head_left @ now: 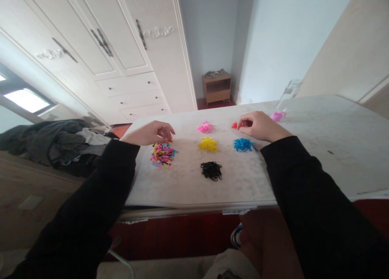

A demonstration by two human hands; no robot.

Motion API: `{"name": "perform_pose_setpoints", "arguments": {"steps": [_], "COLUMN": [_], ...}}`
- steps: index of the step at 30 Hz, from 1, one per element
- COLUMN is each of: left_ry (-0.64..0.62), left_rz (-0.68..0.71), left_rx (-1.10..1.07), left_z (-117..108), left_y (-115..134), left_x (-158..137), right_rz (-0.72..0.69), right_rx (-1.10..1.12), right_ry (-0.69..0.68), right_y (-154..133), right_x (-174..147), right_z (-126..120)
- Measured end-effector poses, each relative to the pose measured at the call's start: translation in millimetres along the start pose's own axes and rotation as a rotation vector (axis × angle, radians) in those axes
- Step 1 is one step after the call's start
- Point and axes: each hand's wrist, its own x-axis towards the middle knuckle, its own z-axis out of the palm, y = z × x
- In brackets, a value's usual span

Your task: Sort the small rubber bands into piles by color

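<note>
My left hand (152, 133) hovers at the upper edge of a mixed heap of small rubber bands (163, 154), its fingers curled into a pinch. A bit of red shows under those fingertips; whether it is held or lies on the heap is unclear. At the far right pile, my right hand (257, 125) partly covers the red rubber bands (234, 125), thumb and fingers drawn together, with any band between them hidden. Sorted by colour nearby are pink rubber bands (205, 127), yellow rubber bands (208, 144), blue rubber bands (244, 145) and black rubber bands (211, 171).
A clear glass bottle (288, 94) with something pink at its lower end lies or leans beyond my right hand. All piles rest on a white tabletop (182, 186). Dark clothes (57, 143) are heaped to the left. Behind stand a white wardrobe (127, 84) and a small wooden cabinet (216, 96).
</note>
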Motion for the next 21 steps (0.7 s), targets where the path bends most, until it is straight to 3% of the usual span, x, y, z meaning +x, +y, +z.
{"name": "perform_pose_setpoints", "arguments": {"steps": [13,21], "left_ry": [0.087,0.062], "left_rz": [0.005,-0.004], "left_rx": [-0.058,-0.019], "left_z": [0.4,-1.7], "left_y": [7.7,2.0], "left_x": [-3.1,-1.9], "right_rz": [-0.012,0.008], "right_rx": [0.000,-0.003], "right_ry": [0.008,-0.006], "right_y": [1.3,-0.4], "right_x": [0.1,-0.4], "right_z": [0.9,1.4]}}
